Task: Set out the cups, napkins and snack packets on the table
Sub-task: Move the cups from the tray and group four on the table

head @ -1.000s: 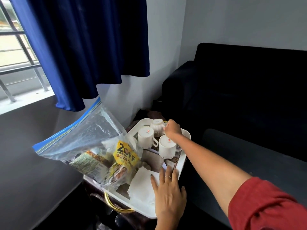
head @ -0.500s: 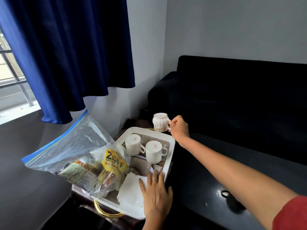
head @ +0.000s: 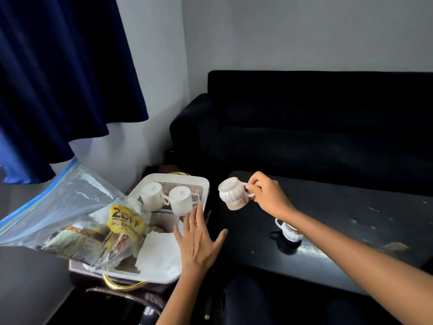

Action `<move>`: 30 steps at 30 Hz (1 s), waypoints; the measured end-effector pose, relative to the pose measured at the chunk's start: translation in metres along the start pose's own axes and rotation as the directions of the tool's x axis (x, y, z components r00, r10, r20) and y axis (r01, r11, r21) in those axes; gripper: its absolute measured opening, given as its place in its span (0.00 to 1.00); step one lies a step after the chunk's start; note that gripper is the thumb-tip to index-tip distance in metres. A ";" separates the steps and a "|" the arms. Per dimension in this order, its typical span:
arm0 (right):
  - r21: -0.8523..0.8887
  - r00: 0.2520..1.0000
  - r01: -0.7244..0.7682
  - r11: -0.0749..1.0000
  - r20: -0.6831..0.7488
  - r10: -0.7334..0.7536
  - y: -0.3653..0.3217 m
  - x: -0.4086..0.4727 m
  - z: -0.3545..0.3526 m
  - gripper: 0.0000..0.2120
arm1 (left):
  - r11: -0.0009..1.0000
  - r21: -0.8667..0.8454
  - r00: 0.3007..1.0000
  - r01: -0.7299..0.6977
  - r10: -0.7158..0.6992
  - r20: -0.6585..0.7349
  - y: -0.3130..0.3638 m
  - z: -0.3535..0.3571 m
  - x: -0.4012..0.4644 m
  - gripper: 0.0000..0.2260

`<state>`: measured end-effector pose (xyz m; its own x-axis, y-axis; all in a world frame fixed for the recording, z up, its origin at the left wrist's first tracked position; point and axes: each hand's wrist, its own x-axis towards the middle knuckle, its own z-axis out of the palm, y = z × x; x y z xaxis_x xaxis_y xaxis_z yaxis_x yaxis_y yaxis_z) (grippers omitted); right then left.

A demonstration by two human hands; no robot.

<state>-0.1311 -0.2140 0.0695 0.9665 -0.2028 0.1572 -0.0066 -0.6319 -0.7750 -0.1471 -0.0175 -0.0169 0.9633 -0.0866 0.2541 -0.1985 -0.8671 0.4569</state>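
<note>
The right hand point(head: 267, 195) pinched the handle of a ribbed white cup point(head: 233, 194), fingers closed on it, and held the cup in the air, tipped bottom-up toward the camera, above the near-left part of the black table point(head: 351, 221). Below the right forearm, a second ribbed cup point(head: 289, 232) stood on the table, partly hidden by the arm.

The left hand point(head: 199, 240) was open, fingers spread, holding nothing, palm down over the right edge of the white tray point(head: 201, 184). A ring showed on one finger. Whether the palm touched the tray rim cannot be told.

Just left of that hand's wrist, a stack of white napkins point(head: 159, 252) lay in the near part of the tray. Just beyond its fingertips, two plain white cups point(head: 181, 202) sat upside down side by side in the tray's far half, each with a small red mark on its base.

Farther left of the left hand, a clear zip bag point(head: 58, 207) with a blue seal strip leaned over the tray's left side, holding snack packets point(head: 124, 228), one yellow with dark lettering.

Beyond both hands stood a black sofa point(head: 316, 127); a dark blue curtain point(head: 58, 78) hung to the far left.
</note>
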 end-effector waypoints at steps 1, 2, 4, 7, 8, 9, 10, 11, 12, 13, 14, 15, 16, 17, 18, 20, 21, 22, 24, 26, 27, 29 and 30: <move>-0.064 0.999 0.020 0.998 0.027 -0.018 0.004 -0.006 -0.004 0.07 | 0.996 -0.077 0.998 -0.053 0.051 -0.022 0.008 -0.003 0.000 0.43; -0.132 0.998 0.047 0.990 0.054 -0.041 0.006 -0.010 -0.007 0.07 | 0.981 -0.159 0.993 -0.113 0.110 -0.030 0.015 -0.007 0.001 0.45; -0.248 0.992 0.108 0.963 0.095 -0.087 0.008 -0.017 -0.011 0.07 | 0.933 -0.285 0.974 -0.221 0.225 -0.017 0.030 -0.011 0.000 0.47; -0.353 0.978 0.192 0.916 0.151 -0.146 0.003 -0.026 -0.013 0.06 | 0.896 -0.323 0.949 -0.305 0.316 -0.020 0.047 -0.011 -0.006 0.46; -0.372 0.973 0.212 0.904 0.163 -0.162 0.001 -0.028 -0.014 0.07 | 0.893 -0.323 0.947 -0.313 0.320 -0.033 0.051 -0.010 -0.008 0.44; -0.387 0.970 0.230 0.893 0.170 -0.177 -0.001 -0.030 -0.014 0.07 | 0.889 -0.336 0.948 -0.312 0.315 -0.047 0.054 -0.009 -0.010 0.42; -0.400 0.966 0.248 0.882 0.173 -0.193 -0.004 -0.032 -0.014 0.07 | 0.880 -0.368 0.952 -0.301 0.301 -0.060 0.055 -0.008 -0.012 0.39; -0.414 0.963 0.263 0.872 0.173 -0.209 -0.005 -0.033 -0.013 0.07 | 0.867 -0.410 0.957 -0.283 0.281 -0.068 0.056 -0.007 -0.013 0.36; -0.427 0.959 0.277 0.861 0.172 -0.223 -0.007 -0.033 -0.013 0.07 | 0.853 -0.451 0.963 -0.263 0.259 -0.072 0.057 -0.007 -0.013 0.34; -0.436 0.958 0.284 0.854 0.169 -0.232 -0.008 -0.033 -0.013 0.07 | 0.840 -0.485 0.968 -0.244 0.240 -0.072 0.057 -0.006 -0.013 0.33; -0.434 0.959 0.282 0.856 0.160 -0.235 -0.009 -0.033 -0.013 0.07 | 0.829 -0.512 0.973 -0.225 0.219 -0.073 0.058 -0.006 -0.013 0.32; -0.410 0.962 0.270 0.871 0.144 -0.230 -0.011 -0.033 -0.014 0.07 | 0.817 -0.540 0.979 -0.200 0.191 -0.072 0.059 -0.006 -0.013 0.31; -0.343 0.969 0.242 0.907 0.124 -0.212 -0.012 -0.033 -0.015 0.06 | 0.799 -0.579 0.986 -0.160 0.151 -0.065 0.061 -0.007 -0.014 0.30; -0.224 0.979 0.197 0.954 0.101 -0.178 -0.013 -0.032 -0.017 0.06 | 0.765 -0.636 0.995 -0.098 0.094 -0.040 0.063 -0.007 -0.014 0.30; -0.077 0.988 0.141 0.987 0.079 -0.135 -0.014 -0.032 -0.017 0.05 | 0.711 -0.703 1.000 -0.020 0.031 0.003 0.066 -0.007 -0.014 0.29; 0.153 0.998 0.037 0.987 0.043 -0.044 -0.010 -0.033 -0.017 0.07 | 0.575 -0.807 0.991 0.130 -0.066 0.113 0.069 -0.006 -0.011 0.30; 0.217 0.999 -0.006 0.976 0.032 -0.001 -0.006 -0.035 -0.017 0.09 | 0.495 -0.846 0.980 0.199 -0.089 0.178 0.070 -0.007 -0.010 0.29; 0.267 0.999 -0.043 0.963 0.034 0.036 -0.002 -0.038 -0.016 0.11 | 0.405 -0.875 0.964 0.266 -0.092 0.251 0.071 -0.007 -0.009 0.26; 0.353 0.993 -0.109 0.929 0.075 0.088 0.008 -0.048 -0.012 0.16 | 0.267 -0.890 0.928 0.370 -0.056 0.369 0.073 -0.010 -0.009 0.21; 0.419 0.983 -0.171 0.892 0.140 0.122 0.015 -0.060 -0.006 0.20 | 0.228 -0.880 0.904 0.417 -0.006 0.427 0.074 -0.013 -0.011 0.14; 0.450 0.978 -0.193 0.872 0.164 0.131 0.018 -0.066 -0.003 0.22 | 0.215 -0.876 0.895 0.433 0.017 0.446 0.074 -0.013 -0.011 0.12; 0.501 0.975 -0.206 0.841 0.182 0.130 0.023 -0.077 0.004 0.24 | 0.169 -0.859 0.868 0.484 0.036 0.496 0.076 -0.014 -0.013 0.10; 0.509 0.976 -0.203 0.836 0.177 0.129 0.025 -0.081 0.007 0.25 | 0.145 -0.848 0.853 0.510 0.046 0.520 0.078 -0.014 -0.014 0.10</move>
<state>-0.2074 -0.2080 0.0332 0.9875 -0.1474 -0.0553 -0.0714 -0.1064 -0.9918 -0.1783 -0.0771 0.0269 0.9064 -0.3690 -0.2057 0.3089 0.2466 0.9186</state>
